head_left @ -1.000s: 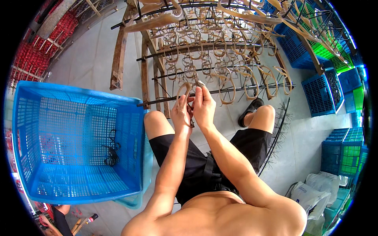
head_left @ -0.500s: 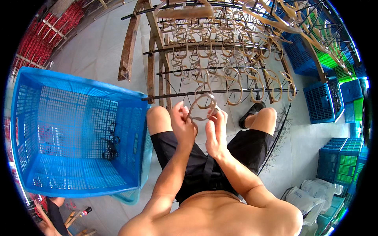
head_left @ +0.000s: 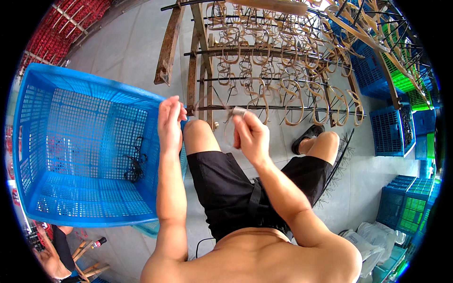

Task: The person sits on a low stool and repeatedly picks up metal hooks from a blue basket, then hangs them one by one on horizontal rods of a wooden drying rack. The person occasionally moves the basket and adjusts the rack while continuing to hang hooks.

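Left hand (head_left: 171,118) shifts toward blue crate (head_left: 94,219), grip unclear | right hand (head_left: 252,137) curled, hold blurred | risk: forward swing snags eyeglass frames (head_left: 293,123)

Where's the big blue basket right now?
In the head view, the big blue basket is at left, beside the left knee, its right edge partly behind the left hand.

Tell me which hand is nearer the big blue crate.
Left. The left hand overlaps the blue crate's right edge in this view, though contact is unclear; the right hand is farther off, to the right of the left knee.
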`<state>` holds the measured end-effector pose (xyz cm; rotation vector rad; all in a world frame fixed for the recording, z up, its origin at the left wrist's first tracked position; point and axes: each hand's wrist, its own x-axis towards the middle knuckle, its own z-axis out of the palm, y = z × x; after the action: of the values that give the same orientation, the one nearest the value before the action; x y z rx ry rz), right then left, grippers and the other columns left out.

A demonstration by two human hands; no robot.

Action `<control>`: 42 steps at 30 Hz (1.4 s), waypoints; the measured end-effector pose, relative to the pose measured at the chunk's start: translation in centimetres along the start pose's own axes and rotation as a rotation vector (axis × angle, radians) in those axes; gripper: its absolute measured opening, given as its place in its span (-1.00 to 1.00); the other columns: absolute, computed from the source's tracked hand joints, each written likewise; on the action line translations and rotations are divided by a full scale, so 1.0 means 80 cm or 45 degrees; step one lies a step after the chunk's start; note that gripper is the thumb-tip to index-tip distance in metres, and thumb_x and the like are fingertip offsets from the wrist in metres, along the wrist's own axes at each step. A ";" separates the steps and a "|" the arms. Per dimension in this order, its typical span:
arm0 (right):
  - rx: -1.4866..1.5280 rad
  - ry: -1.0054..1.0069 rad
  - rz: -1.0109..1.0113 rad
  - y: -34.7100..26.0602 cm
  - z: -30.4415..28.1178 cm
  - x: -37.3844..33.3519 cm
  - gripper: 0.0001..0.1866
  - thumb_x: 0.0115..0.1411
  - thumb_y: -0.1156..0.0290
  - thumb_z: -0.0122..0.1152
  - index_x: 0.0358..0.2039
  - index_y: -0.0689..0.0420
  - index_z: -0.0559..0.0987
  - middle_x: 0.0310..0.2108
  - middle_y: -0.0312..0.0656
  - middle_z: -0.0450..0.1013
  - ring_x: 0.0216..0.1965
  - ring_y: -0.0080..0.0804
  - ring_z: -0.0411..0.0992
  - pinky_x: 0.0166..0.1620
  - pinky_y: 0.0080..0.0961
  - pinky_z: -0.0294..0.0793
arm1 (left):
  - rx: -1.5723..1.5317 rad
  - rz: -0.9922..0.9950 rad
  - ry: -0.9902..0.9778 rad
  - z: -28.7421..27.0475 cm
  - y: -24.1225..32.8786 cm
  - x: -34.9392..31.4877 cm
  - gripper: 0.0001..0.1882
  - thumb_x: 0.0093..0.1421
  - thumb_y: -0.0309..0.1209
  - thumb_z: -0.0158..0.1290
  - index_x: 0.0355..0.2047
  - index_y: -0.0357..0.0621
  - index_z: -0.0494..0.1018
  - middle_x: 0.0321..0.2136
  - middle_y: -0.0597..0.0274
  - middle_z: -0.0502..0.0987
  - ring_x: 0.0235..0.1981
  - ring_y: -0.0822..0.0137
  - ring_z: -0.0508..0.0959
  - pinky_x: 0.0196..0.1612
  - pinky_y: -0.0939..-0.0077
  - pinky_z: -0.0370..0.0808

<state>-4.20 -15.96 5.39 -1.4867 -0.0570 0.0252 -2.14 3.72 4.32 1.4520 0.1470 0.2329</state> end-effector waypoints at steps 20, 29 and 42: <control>0.109 0.624 0.020 0.074 0.071 0.048 -0.81 0.29 0.42 -0.08 -0.23 0.28 0.42 -0.64 -0.29 0.36 -0.64 -0.64 0.29 -0.58 -0.62 0.32 | 0.106 -0.146 0.016 0.062 -0.044 -0.002 -0.77 0.24 -0.38 -0.03 -0.23 -0.32 0.49 -0.45 0.20 0.58 -0.49 0.54 0.51 -0.50 0.72 0.36; -0.073 0.529 -0.181 0.071 0.101 0.042 -0.82 0.25 0.46 0.00 -0.18 0.25 0.46 -0.58 -0.06 0.48 -0.57 -0.41 0.48 -0.50 -0.49 0.44 | -0.188 -0.302 -0.049 0.036 -0.050 0.001 -0.75 0.24 -0.34 -0.02 -0.32 -0.32 0.50 -0.44 0.19 0.57 -0.48 0.48 0.54 -0.43 0.67 0.44; 0.064 0.432 0.004 0.074 0.072 0.043 -0.70 0.25 0.39 0.04 -0.10 0.32 0.33 -0.63 -0.31 0.32 -0.65 -0.67 0.23 -0.58 -0.63 0.29 | 0.063 -0.398 -0.086 0.039 -0.053 0.005 -0.63 0.16 -0.12 0.05 -0.46 -0.24 0.50 -0.64 0.32 0.49 -0.60 0.51 0.45 -0.51 0.64 0.33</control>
<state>-0.95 -9.60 0.07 -1.4231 0.2185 -0.2215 -0.67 0.37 0.49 1.4619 0.3233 -0.0750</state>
